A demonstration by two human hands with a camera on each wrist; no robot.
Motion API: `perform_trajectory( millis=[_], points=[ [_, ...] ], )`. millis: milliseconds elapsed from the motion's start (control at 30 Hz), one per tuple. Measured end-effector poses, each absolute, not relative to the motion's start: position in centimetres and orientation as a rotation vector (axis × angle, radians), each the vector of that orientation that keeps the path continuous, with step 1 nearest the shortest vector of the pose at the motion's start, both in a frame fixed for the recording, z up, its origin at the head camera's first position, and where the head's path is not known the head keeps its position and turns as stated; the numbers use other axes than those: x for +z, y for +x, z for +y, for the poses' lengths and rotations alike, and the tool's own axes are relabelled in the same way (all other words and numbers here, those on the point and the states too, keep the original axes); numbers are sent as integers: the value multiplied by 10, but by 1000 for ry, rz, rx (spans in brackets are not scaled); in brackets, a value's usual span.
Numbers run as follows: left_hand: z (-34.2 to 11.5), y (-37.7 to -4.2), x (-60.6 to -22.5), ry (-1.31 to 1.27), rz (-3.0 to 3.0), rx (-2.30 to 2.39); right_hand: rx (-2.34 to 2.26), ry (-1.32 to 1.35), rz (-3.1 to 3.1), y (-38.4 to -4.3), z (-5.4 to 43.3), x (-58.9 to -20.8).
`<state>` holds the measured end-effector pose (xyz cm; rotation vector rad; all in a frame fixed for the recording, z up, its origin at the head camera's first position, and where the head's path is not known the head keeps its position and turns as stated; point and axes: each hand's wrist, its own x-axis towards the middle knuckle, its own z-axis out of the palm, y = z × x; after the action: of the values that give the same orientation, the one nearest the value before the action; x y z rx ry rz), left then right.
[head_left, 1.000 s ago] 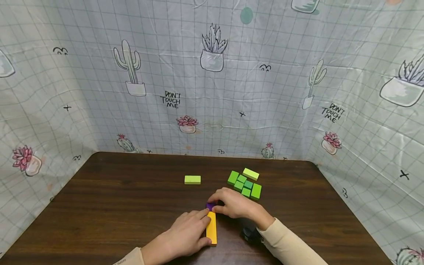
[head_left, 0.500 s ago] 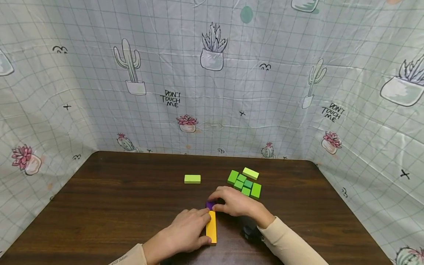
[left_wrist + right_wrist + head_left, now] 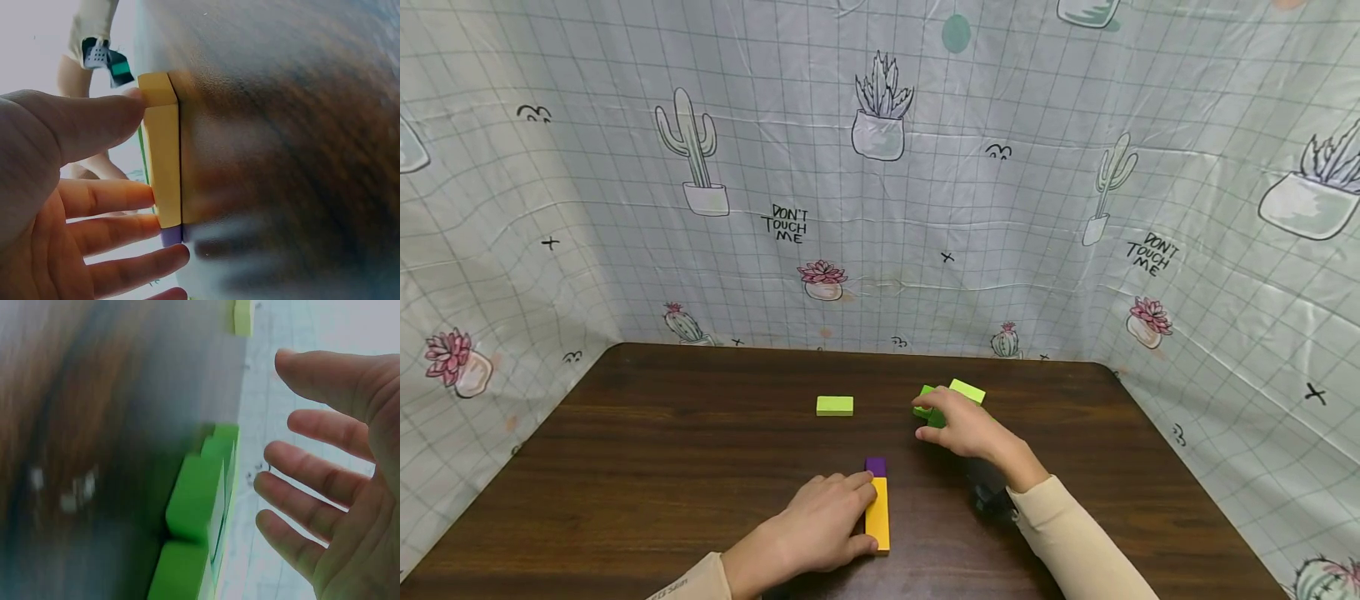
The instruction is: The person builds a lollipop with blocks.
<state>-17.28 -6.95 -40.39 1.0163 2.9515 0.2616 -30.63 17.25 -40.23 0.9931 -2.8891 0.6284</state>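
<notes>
A long yellow block [image 3: 877,517] lies on the dark wooden table, its length running away from me. At its far end sits a small purple block [image 3: 876,467], touching it or nearly so. My left hand [image 3: 823,521] rests along the yellow block's left side; in the left wrist view the thumb touches near one end and straight fingers [image 3: 115,197] touch near the other. My right hand [image 3: 966,425] hovers over the group of green blocks [image 3: 194,497], hiding most of them. Its fingers [image 3: 312,465] are spread with nothing between them.
One light green block [image 3: 835,406] lies alone at the back middle of the table. Another light green block [image 3: 967,390] lies just behind the green group. A patterned cloth [image 3: 880,225] stands behind the table and along both sides.
My right hand has let go of the purple block and moved right and away from me, over the green blocks. The left hand stays on the yellow block.
</notes>
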Motion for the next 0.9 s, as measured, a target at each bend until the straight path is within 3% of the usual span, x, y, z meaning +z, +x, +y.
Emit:
perform_trajectory(
  millis=[900],
  points=[
    [-69,-173,-404,1018,2949,272,425,850,-3022,-330,183,-415]
  ],
)
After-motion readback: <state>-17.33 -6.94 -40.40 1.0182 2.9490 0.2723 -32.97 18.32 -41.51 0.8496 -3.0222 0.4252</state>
